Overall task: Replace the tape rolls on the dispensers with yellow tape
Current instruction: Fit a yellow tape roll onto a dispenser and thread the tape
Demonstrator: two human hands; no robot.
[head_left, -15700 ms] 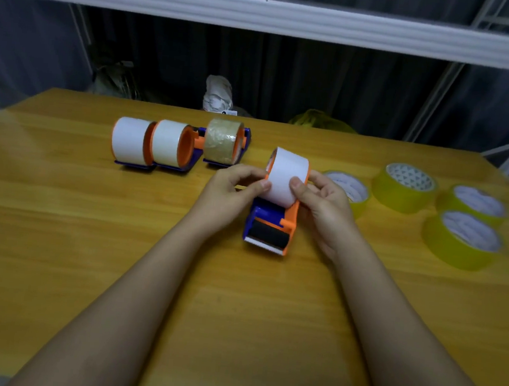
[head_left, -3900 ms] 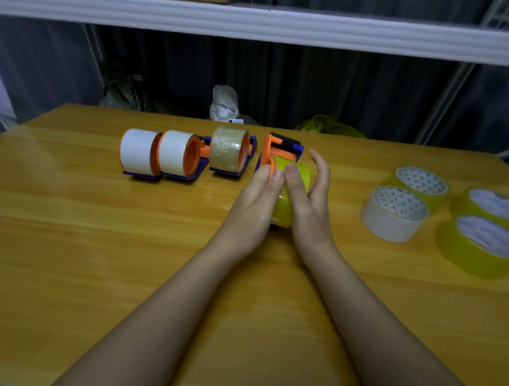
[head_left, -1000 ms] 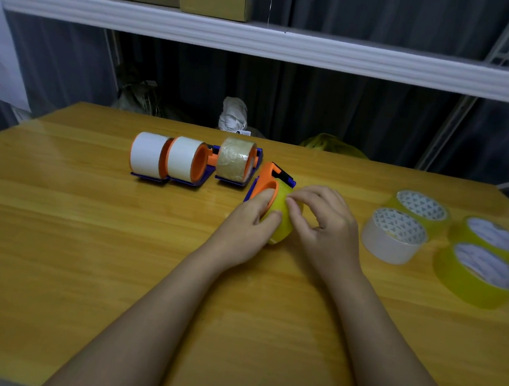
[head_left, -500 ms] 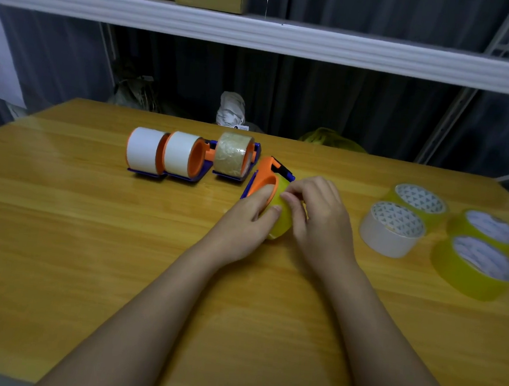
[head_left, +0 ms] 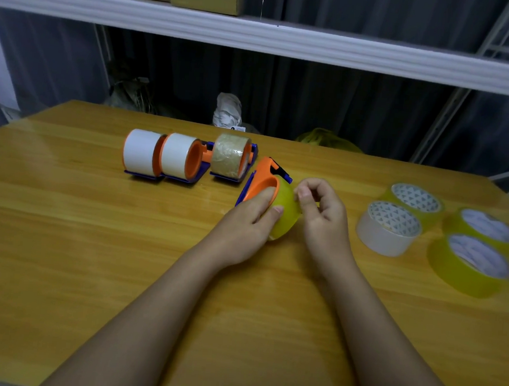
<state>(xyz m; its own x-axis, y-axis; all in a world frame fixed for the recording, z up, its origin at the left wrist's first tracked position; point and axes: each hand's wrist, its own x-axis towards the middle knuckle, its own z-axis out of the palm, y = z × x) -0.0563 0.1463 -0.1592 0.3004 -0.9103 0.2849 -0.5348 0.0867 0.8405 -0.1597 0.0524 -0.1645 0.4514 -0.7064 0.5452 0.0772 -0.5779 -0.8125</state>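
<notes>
An orange and blue dispenser [head_left: 265, 175] lies mid-table with a yellow tape roll [head_left: 286, 214] on its hub. My left hand [head_left: 244, 225] grips the dispenser and roll from the near left, thumb on the yellow roll. My right hand [head_left: 325, 217] is at the roll's right edge, fingers curled, thumb and forefinger pinching at the tape. Whether a loose end sits between them I cannot tell. Behind stand two dispensers with white tape [head_left: 140, 152] [head_left: 178, 155] and one with brown tape [head_left: 230, 157].
To the right lie a loose white roll [head_left: 386, 232] and three loose yellow rolls [head_left: 414, 200] [head_left: 484, 228] [head_left: 468, 267]. The wooden table [head_left: 87, 255] ends at a dark curtain, with a white shelf [head_left: 291, 42] overhead carrying cardboard boxes.
My right hand has lifted slightly off the top of the yellow roll and drawn toward its right edge. My left hand keeps its hold on the dispenser.
</notes>
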